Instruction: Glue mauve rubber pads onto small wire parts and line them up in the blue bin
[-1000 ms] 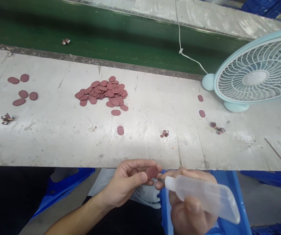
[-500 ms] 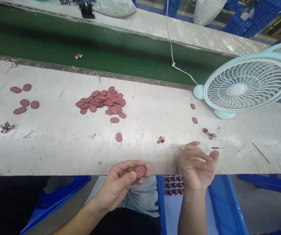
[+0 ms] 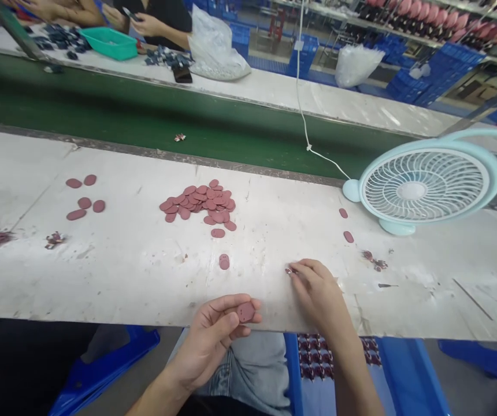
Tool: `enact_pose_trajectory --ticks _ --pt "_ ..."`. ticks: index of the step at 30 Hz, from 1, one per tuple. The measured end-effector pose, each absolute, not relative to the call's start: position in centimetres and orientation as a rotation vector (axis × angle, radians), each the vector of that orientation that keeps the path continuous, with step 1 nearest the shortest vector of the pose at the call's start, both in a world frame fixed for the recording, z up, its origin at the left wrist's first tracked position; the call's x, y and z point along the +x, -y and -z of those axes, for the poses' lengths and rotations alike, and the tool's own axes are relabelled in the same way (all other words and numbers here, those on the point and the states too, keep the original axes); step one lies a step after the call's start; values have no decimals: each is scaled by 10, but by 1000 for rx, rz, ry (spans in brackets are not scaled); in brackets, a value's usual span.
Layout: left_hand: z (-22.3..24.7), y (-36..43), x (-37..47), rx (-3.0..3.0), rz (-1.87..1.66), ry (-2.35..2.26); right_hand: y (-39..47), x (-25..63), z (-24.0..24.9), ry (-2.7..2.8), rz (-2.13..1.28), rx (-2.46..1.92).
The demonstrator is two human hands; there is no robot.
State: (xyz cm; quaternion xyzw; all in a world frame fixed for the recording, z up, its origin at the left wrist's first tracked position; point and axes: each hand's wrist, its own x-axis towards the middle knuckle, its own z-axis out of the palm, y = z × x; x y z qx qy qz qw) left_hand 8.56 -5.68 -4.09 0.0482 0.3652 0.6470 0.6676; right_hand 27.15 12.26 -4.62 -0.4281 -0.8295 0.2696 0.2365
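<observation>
My left hand [image 3: 216, 332], just over the table's front edge, pinches a flat oval maroon disc [image 3: 245, 312] with small holes in it. To its right, my right hand [image 3: 318, 289] reaches down to the table, thumb and fingertips closed on a small dark-red and whitish part [image 3: 290, 270]. The fingers partly hide this part. A heap of similar oval discs [image 3: 203, 200] lies beyond my hands, and a single disc [image 3: 224, 262] sits nearer to me. More small dark-red parts [image 3: 374, 261] rest to the right of my right hand.
A light-blue fan [image 3: 422, 185] stands at the right, its white cable crossing the green belt [image 3: 257, 130]. Below the table edge, a blue crate [image 3: 413, 375] holds rows of dark-red parts. Across the belt, other people's hands [image 3: 147, 24] work beside a green tray [image 3: 112, 43].
My right hand has come down and left from above the table's edge onto the small dark-red part. My left hand still holds the disc. The view has tilted up, showing people across the belt.
</observation>
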Motion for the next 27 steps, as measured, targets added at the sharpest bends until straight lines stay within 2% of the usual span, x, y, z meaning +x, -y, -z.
enact_pose_trajectory --ticks 3,5,9,11,27 --pt "40 56 84 120 -1491 -836 -119 268 42 2216 -729 -1231" --pt "39 55 83 147 -1513 -851 -105 266 35 2123 -840 -1289" --pt "39 56 82 264 -1559 -863 -63 256 15 1693 -1531 -1176" --pt "41 56 82 323 -1588 -851 -44 249 6 1585 -1689 -1044" --pt "40 55 87 383 -1563 -741 -22 239 -6 1856 -1509 -948"
